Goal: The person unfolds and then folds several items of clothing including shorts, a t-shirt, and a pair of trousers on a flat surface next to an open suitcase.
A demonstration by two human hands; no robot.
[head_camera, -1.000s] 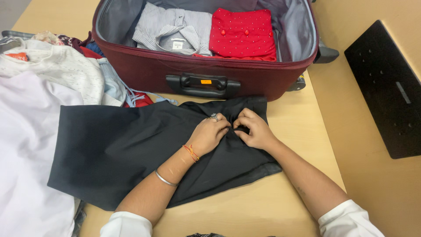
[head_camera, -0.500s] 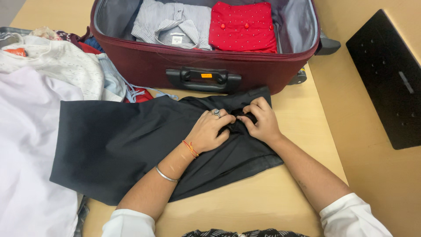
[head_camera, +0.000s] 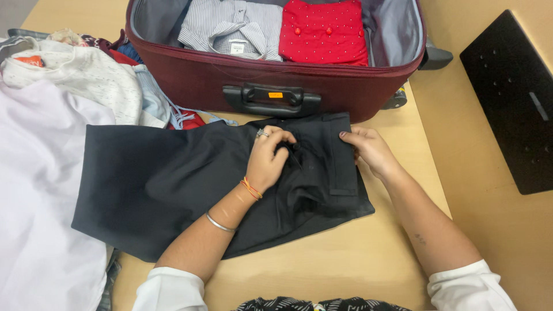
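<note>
Lying flat on the table [head_camera: 368,253], the black trousers [head_camera: 173,184] spread just in front of the suitcase [head_camera: 190,80], their waistband end toward the right. The left hand [head_camera: 268,158] rests on them near the waist, fingers curled and pinching a bit of the dark cloth. The right hand [head_camera: 368,150] grips the waistband edge at the right side, fingers bent over it. Inside the open suitcase sit 2 folded garments: a striped shirt [head_camera: 230,26] and, just beside it, a red top [head_camera: 322,31]. A pile of clothes [head_camera: 63,86] lies at the left, touching the trousers.
</note>
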